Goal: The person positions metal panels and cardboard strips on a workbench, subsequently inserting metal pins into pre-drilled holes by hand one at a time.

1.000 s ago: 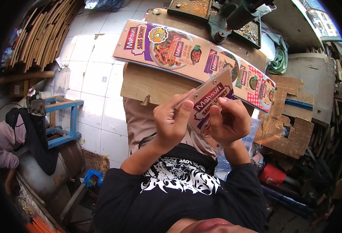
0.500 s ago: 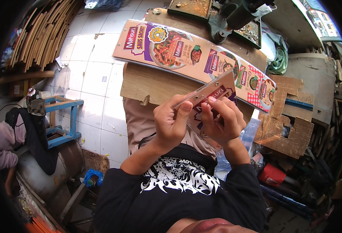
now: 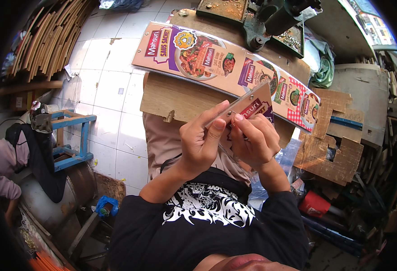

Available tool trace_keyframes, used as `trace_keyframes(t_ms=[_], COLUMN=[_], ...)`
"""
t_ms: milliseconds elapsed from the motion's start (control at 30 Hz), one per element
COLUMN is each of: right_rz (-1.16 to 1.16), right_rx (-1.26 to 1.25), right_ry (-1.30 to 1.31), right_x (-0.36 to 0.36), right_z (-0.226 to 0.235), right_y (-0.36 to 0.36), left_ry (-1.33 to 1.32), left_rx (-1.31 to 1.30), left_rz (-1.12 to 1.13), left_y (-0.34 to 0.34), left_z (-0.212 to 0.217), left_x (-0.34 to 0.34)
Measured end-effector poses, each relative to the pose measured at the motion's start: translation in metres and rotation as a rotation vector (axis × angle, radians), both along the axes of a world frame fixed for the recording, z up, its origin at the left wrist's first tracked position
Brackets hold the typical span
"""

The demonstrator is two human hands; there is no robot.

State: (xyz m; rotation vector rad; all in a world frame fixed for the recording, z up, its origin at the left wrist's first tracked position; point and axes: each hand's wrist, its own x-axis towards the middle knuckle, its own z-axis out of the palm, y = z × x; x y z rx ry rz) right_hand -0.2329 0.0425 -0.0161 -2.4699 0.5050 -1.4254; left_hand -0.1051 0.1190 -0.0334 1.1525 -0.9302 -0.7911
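Note:
Both of my hands hold one printed display panel point(image 3: 253, 106) on edge in front of my chest. It is long, flat and peach-coloured with a clear layer. My left hand point(image 3: 201, 143) grips its near end with the thumb pressed along the top edge. My right hand point(image 3: 251, 139) pinches the same end from the right, fingers curled against the panel face. A second, matching printed panel point(image 3: 216, 63) with food pictures lies flat on a wooden board point(image 3: 180, 97) just beyond my hands.
A green metal press point(image 3: 270, 20) stands on the bench beyond the panels. Cut cardboard pieces point(image 3: 331, 144) lie at right, a red can point(image 3: 316, 203) below them. A blue wooden stool point(image 3: 70, 140), a metal drum point(image 3: 49, 203) and stacked wood strips point(image 3: 49, 38) are at left.
The held panel has tilted from face-up to nearly edge-on and come closer to my hands. My right fingers have closed in on its near end.

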Motion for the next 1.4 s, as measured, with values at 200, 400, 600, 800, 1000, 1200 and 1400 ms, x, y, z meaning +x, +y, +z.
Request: trace_keyframes(t_ms=[200, 400, 600, 800, 1000, 1200, 1400], right_rz=[-0.019, -0.050, -0.046, -0.052, -0.044, -0.020, 0.006], right_rx=[0.052, 0.115, 0.110, 0.065, 0.062, 0.052, 0.052], right_ry=[-0.029, -0.072, -0.038, -0.010, 0.004, 0.007, 0.014], right_x=[0.000, -0.001, -0.004, -0.004, -0.003, 0.000, -0.003], right_z=[-0.004, -0.001, 0.000, 0.001, -0.001, 0.000, -0.001], right_y=[0.003, 0.002, 0.002, 0.000, 0.001, 0.003, 0.002], left_ry=[0.031, 0.062, 0.057, 0.126, 0.172, 0.118, 0.083], left_rx=[-0.041, 0.000, 0.003, 0.158, 0.151, 0.188, 0.254], left_rz=[0.002, 0.012, 0.013, -0.089, -0.084, -0.091, -0.137], left_y=[0.000, 0.001, -0.001, 0.002, 0.000, -0.001, 0.004], left_z=[-0.005, -0.002, -0.001, 0.002, 0.004, 0.001, 0.006], left_x=[-0.001, -0.002, -0.002, 0.004, 0.006, 0.011, 0.016])
